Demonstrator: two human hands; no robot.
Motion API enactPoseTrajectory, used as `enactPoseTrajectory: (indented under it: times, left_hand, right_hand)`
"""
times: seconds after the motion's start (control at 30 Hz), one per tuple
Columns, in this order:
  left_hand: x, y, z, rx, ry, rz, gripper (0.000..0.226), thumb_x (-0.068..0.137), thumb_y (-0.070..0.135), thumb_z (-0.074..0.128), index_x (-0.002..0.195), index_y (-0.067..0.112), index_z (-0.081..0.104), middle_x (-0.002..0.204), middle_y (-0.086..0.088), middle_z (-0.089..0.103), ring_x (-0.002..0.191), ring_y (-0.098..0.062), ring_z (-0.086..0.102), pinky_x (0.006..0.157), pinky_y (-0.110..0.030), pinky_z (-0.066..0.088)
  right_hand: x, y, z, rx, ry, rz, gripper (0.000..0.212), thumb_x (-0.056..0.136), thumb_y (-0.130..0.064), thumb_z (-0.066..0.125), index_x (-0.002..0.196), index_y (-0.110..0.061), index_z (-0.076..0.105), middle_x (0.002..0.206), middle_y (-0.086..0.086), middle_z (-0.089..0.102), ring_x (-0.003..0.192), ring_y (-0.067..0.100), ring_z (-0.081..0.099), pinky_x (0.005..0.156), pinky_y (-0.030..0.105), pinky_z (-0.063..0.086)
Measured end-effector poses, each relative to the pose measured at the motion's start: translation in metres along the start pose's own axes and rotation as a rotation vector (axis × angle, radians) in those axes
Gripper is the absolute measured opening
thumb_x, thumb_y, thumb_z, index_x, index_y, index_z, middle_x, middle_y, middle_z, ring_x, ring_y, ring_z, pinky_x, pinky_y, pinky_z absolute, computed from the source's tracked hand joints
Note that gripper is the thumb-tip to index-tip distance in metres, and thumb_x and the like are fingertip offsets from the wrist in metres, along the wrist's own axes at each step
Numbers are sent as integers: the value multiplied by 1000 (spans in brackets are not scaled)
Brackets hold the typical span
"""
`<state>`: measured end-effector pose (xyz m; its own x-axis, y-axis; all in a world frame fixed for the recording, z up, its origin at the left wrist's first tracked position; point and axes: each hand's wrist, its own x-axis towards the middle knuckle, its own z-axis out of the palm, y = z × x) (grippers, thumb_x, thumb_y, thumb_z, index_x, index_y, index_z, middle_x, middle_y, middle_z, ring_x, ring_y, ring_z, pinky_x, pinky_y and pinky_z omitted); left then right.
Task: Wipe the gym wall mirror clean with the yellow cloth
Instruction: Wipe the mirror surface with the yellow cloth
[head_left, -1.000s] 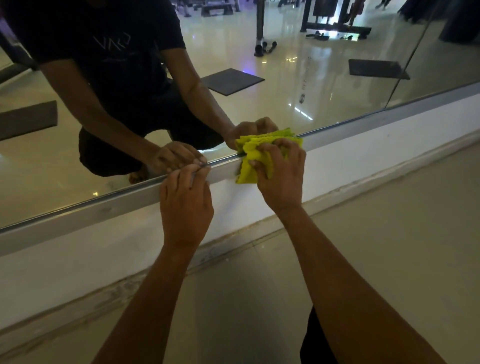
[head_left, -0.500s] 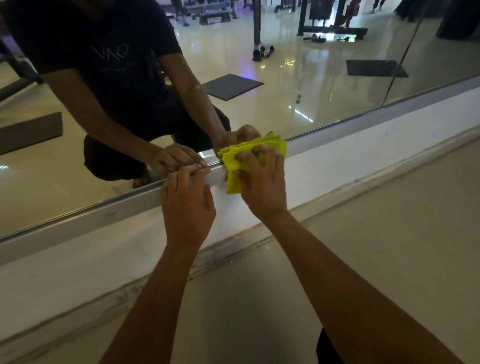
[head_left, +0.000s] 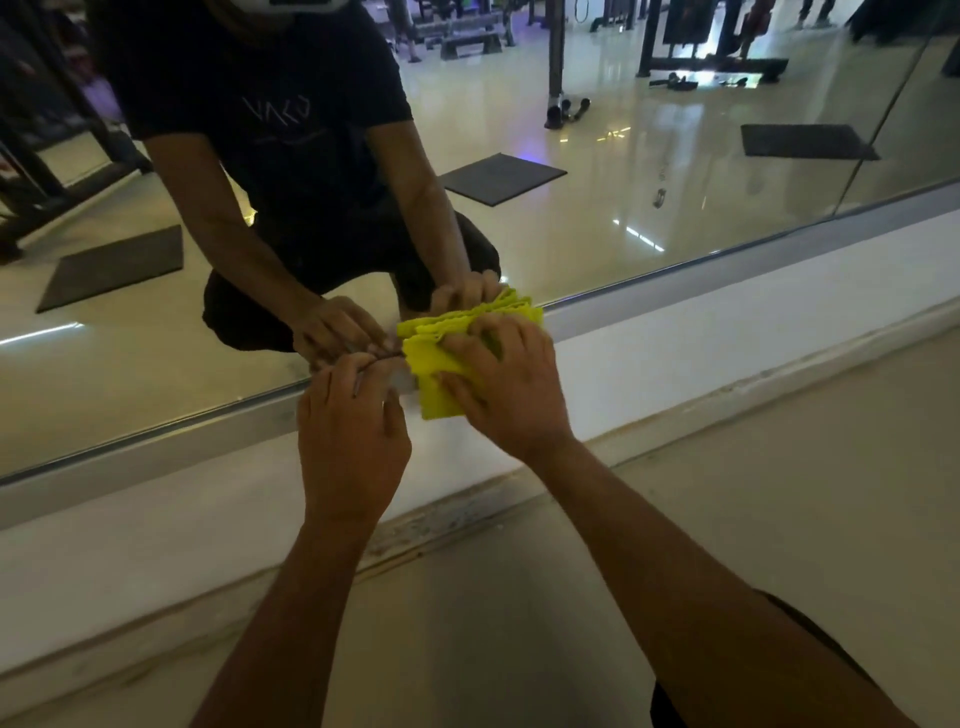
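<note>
Covering much of the cloth (head_left: 441, 364), the right hand (head_left: 506, 387) grips its folded layers against the mirror's (head_left: 649, 218) bottom edge. Left hand (head_left: 353, 441) rests fingertips on the frame (head_left: 156, 457), fingers near straight, holding nothing I can make out. Frame runs clear rightward.

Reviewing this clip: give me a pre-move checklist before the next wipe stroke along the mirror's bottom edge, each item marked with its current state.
1. Yellow cloth gripped by right hand: ok.
2. Cloth folded into a pad, not trailing: ok.
3. Cloth lies on the mirror frame where it meets the glass: ok.
4. Left hand steadied, fingertips on the frame: ok.
5. Path for a leftward stroke free: not ok, the left hand sits right beside the cloth.
6. Mirror glass already clean: cannot tell, lighting is dim.
</note>
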<state>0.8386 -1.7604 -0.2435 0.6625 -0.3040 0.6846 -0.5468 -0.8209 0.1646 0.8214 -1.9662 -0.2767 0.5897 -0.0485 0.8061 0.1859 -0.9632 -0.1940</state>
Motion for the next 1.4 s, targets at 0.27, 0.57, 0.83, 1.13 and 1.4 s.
enactPoseTrajectory:
  times: [0.27,0.57,0.83,1.13,1.4]
  left_hand:
    - [-14,-34,-19,7,37,-38,36,94,6,78,129,7,69,130,-16,66,121,-38,61,102,-52,50]
    - [-22,-72,-35,27,67,-111,34,96,8,74,130,16,73,133,-10,66,125,-36,61,104,-51,47]
    - [-30,-107,-48,18,111,-147,22,98,10,73,120,12,73,123,-10,67,114,-34,61,97,-49,47]
    - [-34,-120,-44,6,186,-151,15,97,7,76,112,10,73,118,-12,66,110,-36,60,96,-40,42]
    - [-41,-136,-50,20,221,-197,14,103,17,74,114,7,73,121,-16,64,115,-36,57,100,-42,44]
  right_hand:
    - [-5,-52,35,24,15,50,44,106,-52,68,141,-26,65,144,16,57,135,39,48,113,53,42]
    - [1,-43,25,21,115,228,38,100,-42,79,133,-24,71,134,18,60,126,40,53,106,53,43]
    - [2,-58,34,24,91,52,34,104,-38,77,135,-23,74,134,19,62,127,37,51,104,53,46]
    - [2,-104,66,113,77,-29,41,102,-44,77,138,-28,66,140,11,51,130,37,48,108,52,42]
    - [-5,-151,85,159,35,18,46,101,-43,79,142,-33,59,143,19,62,137,40,45,115,53,41]
